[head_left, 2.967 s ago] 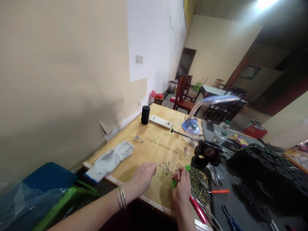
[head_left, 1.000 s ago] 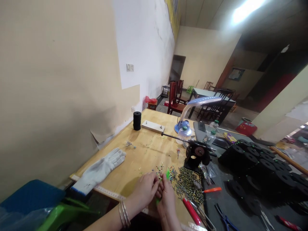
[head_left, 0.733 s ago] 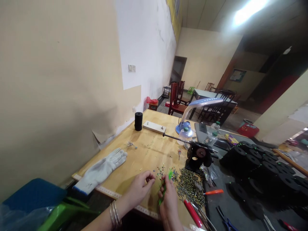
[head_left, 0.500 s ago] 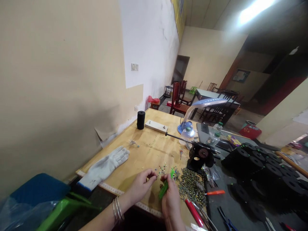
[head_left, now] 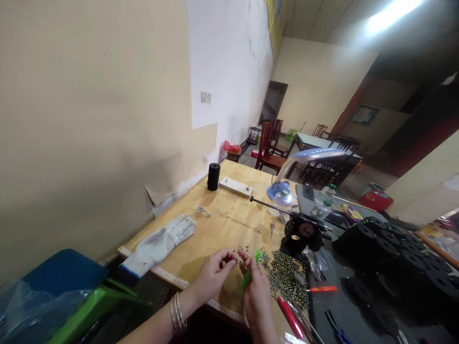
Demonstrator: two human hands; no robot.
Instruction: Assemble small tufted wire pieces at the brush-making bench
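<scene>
The right hand [head_left: 258, 286] clamps green strips [head_left: 247, 279]; the left hand [head_left: 211, 274] bunches thumb and fingertips, any hold unclear. A glove [head_left: 161, 243] lies at its ten o'clock.

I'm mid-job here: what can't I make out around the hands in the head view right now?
All in the head view:
- Left hand: anything pinched at its fingertips is too small to tell.
- Green strips: partly hidden by the right hand gripping them; number unclear.
- Small coloured pieces: partly behind the fingers, too small to identify.
- Blue-handled pliers: handle ends cut off by the bottom edge.
</scene>
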